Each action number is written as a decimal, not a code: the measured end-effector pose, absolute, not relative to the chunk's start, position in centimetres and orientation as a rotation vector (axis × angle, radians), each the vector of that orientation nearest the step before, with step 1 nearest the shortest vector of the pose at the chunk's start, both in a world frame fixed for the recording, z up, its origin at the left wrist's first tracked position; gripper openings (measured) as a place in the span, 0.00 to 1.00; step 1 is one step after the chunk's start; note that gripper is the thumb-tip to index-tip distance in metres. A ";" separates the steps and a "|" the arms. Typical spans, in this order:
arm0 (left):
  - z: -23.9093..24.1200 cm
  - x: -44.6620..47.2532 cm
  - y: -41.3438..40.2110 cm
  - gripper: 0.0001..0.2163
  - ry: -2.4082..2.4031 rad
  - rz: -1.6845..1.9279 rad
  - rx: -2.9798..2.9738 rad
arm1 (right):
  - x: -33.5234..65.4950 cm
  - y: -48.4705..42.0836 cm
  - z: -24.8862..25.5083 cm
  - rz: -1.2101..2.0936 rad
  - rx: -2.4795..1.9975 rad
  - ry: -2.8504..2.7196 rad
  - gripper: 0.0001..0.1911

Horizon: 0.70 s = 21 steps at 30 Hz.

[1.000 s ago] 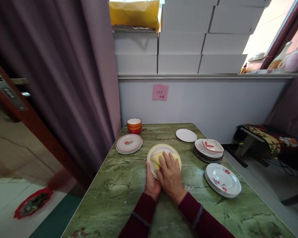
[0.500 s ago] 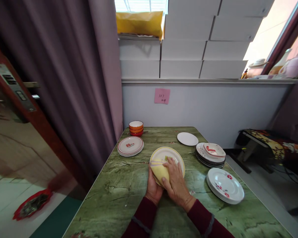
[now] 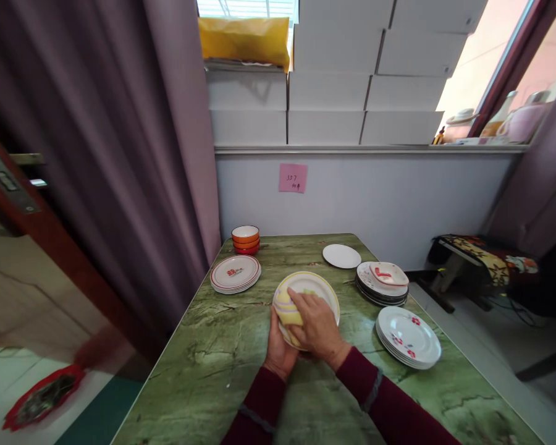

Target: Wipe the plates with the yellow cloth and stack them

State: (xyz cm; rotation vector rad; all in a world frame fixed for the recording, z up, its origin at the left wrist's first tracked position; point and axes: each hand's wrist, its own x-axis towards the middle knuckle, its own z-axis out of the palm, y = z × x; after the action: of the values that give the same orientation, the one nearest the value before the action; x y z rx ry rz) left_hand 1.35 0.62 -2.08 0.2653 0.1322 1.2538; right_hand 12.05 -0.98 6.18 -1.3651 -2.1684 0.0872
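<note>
A white plate with a yellow rim [image 3: 325,290] is held up over the table, tilted toward me. My left hand [image 3: 278,347] grips it from below at its near left edge, the fingers hidden underneath. On the plate's left side, my right hand [image 3: 317,322] presses a yellow cloth with pale purple stripes [image 3: 287,308] against the face. Its fingers are bent over the bunched cloth. A small yellow-green patch [image 3: 309,292] shows on the plate beyond the fingers.
On the green table [image 3: 204,364] stand stacked orange and red bowls [image 3: 245,240], red-rimmed plates [image 3: 235,274], a white plate [image 3: 341,256], dark-edged plates [image 3: 367,285] under a small square dish [image 3: 389,274], and flowered plates [image 3: 410,334]. A wall [image 3: 352,198] rises behind.
My right hand has shifted toward the plate's left side, and the cloth is more bunched under its fingers. My left hand keeps its hold. The whole view has swung slightly right.
</note>
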 end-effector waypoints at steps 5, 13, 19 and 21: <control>-2.2 1.4 0.9 0.27 0.096 1.279 0.322 | 13.8 1.8 7.8 -0.109 -1.542 -1.981 0.35; -2.4 0.8 1.1 0.30 0.144 1.391 0.254 | 13.5 -1.6 7.0 -0.085 -1.808 -2.042 0.38; -1.6 0.9 0.1 0.30 0.210 1.218 0.180 | 9.9 -4.5 6.7 0.246 -1.671 -2.198 0.41; -1.5 1.0 0.0 0.29 0.191 1.186 0.193 | 9.8 -3.6 7.1 0.279 -1.604 -2.187 0.41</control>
State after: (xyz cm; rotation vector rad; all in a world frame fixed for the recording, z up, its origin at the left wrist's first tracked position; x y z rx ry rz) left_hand 0.96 0.01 -1.51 0.1932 0.1905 1.1861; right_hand 9.82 -3.60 7.08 -1.6041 -2.1875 0.2785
